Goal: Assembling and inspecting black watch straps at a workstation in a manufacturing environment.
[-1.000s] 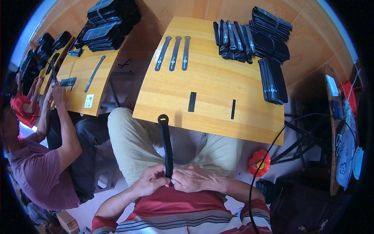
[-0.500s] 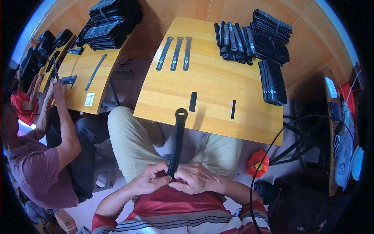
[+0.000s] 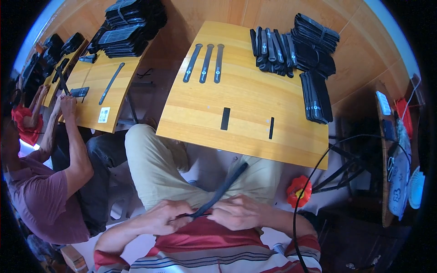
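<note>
Above my lap a black fabric strap (image 3: 224, 187) leans up to the right, slightly blurred, its far end over my right knee. My left hand (image 3: 165, 219) is closed on its lower end. My right hand (image 3: 236, 212) is curled shut against the strap's lower part, its fingertips partly hidden. On the table ahead lie three grey straps (image 3: 206, 63) with round ends, side by side at the far left. Two short black strips (image 3: 225, 119) lie near the front edge.
Bundled black straps (image 3: 314, 34) and a row of grey-black straps (image 3: 275, 51) fill the wooden table's (image 3: 246, 98) back right, a smaller stack (image 3: 315, 98) nearer. A black cable (image 3: 298, 214) hangs at right. Another person (image 3: 50, 195) works at the left table.
The strap has swung from nearly upright to leaning right. My hands have moved apart, the left one leftward and the right one slightly rightward.
</note>
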{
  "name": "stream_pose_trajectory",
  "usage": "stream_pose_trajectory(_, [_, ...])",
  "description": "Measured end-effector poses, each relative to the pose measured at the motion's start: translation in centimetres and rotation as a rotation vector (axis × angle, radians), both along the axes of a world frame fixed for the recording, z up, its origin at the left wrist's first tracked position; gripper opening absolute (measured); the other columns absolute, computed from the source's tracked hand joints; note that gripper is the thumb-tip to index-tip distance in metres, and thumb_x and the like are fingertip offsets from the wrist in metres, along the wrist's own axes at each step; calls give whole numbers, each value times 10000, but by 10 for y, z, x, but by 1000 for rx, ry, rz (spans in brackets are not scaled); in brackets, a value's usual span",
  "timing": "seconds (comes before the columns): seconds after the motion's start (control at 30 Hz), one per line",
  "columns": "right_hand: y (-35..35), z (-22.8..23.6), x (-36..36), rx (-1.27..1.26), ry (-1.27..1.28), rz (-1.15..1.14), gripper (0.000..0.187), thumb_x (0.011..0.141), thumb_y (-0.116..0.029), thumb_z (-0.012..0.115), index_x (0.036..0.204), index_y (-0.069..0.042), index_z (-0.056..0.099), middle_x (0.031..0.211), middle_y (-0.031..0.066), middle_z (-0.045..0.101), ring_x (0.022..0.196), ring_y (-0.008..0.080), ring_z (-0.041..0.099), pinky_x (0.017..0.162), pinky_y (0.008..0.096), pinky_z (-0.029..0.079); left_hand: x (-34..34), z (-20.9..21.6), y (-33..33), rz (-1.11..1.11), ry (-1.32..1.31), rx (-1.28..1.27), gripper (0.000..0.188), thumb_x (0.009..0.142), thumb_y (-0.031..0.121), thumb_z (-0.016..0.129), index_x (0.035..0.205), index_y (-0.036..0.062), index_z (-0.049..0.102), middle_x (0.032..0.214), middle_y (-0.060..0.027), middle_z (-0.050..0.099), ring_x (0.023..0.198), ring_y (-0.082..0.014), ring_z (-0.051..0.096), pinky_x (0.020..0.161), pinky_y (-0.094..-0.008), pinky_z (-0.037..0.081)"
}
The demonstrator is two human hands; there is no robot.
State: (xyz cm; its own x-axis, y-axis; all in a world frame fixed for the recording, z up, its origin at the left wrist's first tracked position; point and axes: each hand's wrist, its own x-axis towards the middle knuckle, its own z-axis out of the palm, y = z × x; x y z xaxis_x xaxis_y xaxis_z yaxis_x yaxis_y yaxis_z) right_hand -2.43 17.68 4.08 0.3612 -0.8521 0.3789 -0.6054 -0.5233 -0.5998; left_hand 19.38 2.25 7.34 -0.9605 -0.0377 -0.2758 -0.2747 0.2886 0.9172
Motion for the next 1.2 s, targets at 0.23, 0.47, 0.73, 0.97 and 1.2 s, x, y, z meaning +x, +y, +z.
stream_pose_trajectory(0.23, [59, 71, -118, -249, 435, -600, 49, 865, -74, 597, 821, -60, 614, 767, 81, 614, 653, 266, 628, 554, 348, 498, 62, 68, -54, 32, -170, -278, 188, 799, 2, 667, 987, -12, 665, 886, -162, 655, 813, -341, 650, 710, -409, 523])
stream_pose_trajectory(0.47, [92, 111, -171, -234, 250, -1148, 109, 950, -87, 593, 878, -7, 611, 826, 50, 581, 669, 121, 533, 585, 251, 395, 121, 39, -59, 304, -313, -329, 186, 765, -40, 710, 946, -4, 682, 778, -133, 653, 671, -216, 658, 586, -322, 500])
stream_pose_trajectory(0.73, [25, 91, -146, -247, 51, -1035, 77, 888, 28, 612, 964, 31, 616, 852, 109, 619, 703, 144, 606, 646, 265, 483, 103, -26, -23, 561, -38, 211, 65, 861, -21, 713, 896, -15, 659, 789, -26, 655, 743, -51, 584, 617, -218, 459])
stream_pose_trajectory(0.97, [-28, 75, -133, -163, -311, -898, 147, 928, -5, 608, 1065, 48, 606, 869, 69, 634, 684, 94, 609, 643, 222, 495, 95, -50, -11, 639, 15, 406, 77, 878, -4, 709, 943, 0, 667, 850, -1, 664, 775, -49, 580, 678, -213, 469])
stream_pose_trajectory(1.2, [-84, 66, -137, -114, -531, -826, 167, 941, -8, 596, 1095, 58, 603, 890, 63, 655, 698, 79, 619, 639, 217, 511, 92, -71, -15, 677, 92, 452, 54, 891, 8, 697, 925, 8, 655, 874, -26, 673, 799, -69, 610, 709, -231, 501])
